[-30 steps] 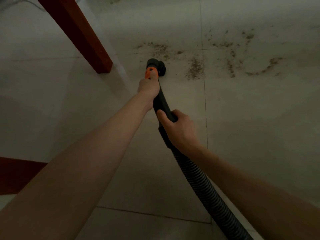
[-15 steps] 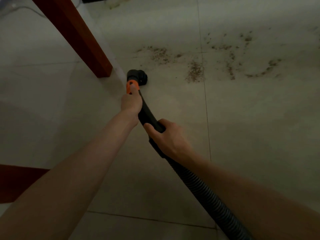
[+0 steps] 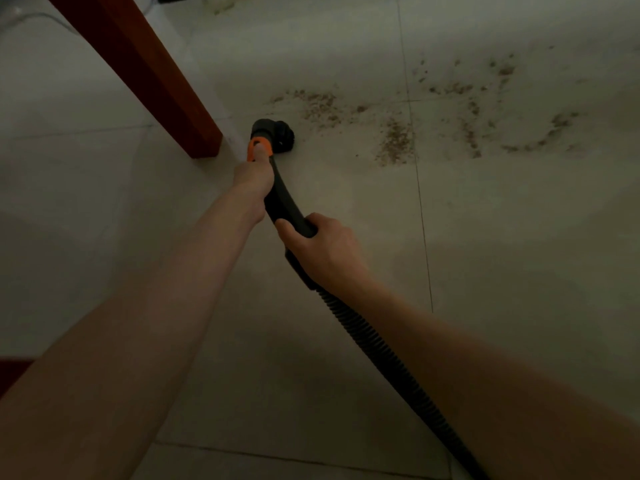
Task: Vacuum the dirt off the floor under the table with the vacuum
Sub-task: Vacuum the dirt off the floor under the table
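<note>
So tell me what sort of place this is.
Probably a room in a home, seen from under a table: a pale tiled floor with scattered dirt, a red-brown wooden table leg, and a vacuum nozzle held by both hands.

Pretty dim and murky overall, soft grainy detail, floor [image 3: 519,237] looks brighter toward its far edge, maybe wide-angle bending at the sides.

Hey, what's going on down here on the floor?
A person is vacuuming under a table. The left hand grips the vacuum wand near its orange collar, and the right hand holds the black handle where the ribbed hose begins. The brush nozzle sits on the tile beside the wooden table leg. Scattered dirt still lies to its right.
</note>
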`<action>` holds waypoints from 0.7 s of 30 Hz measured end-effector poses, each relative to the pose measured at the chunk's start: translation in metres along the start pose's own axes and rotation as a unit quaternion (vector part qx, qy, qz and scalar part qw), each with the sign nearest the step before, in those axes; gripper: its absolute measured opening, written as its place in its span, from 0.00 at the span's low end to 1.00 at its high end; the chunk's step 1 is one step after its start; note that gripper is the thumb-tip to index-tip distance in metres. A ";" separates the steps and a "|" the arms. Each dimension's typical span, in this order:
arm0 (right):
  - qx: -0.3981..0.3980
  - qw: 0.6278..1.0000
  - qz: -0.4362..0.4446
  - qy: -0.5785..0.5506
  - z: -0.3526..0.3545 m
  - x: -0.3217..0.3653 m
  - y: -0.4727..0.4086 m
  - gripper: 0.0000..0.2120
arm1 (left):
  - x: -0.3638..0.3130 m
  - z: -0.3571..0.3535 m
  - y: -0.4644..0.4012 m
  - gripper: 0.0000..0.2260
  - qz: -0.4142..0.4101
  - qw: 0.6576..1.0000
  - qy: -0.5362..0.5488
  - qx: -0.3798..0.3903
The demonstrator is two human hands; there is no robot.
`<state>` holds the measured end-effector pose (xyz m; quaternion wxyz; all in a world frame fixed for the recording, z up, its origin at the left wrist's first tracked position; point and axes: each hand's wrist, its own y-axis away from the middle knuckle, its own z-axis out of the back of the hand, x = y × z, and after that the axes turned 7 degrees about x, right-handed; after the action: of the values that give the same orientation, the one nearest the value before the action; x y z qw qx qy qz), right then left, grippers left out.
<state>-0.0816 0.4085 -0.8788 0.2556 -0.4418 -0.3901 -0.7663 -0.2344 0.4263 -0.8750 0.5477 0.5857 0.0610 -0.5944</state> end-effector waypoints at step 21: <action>-0.092 0.994 -0.029 -0.060 0.050 -0.025 0.039 0.14 | -0.019 -0.080 0.050 0.25 -0.051 0.994 -0.078 0.055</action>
<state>-0.0173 0.4293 -0.8710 0.1683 -0.4972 -0.3452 -0.7780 -0.1529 0.4751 -0.8562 0.4865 0.5634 0.0150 -0.6675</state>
